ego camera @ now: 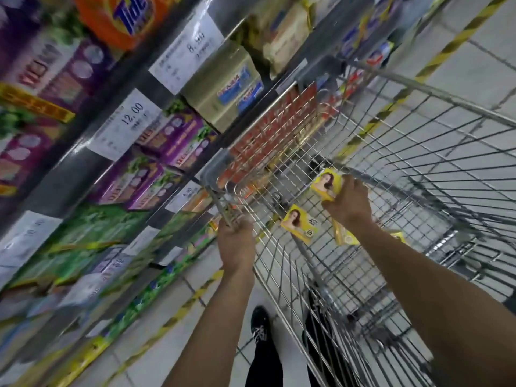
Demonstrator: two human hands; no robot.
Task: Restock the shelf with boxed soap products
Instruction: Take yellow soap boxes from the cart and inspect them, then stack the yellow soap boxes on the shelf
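Left hand (236, 241) grips the cart (418, 86) rim, right hand (349, 203) holds a yellow soap box (326, 184); the shelf (64, 180) shows a Tide pack (125, 15) and a 12.00 tag (127, 124).

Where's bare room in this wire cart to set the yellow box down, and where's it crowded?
Bare floor shows at the far end of the silver wire cart, beyond the yellow soap box the right hand holds. Crowded: loose yellow boxes lie beside that forearm; purple boxes pack the left shelves.

Bare forearms (212, 325), black trousers (264, 367), black shoe (260, 322) with white laces.
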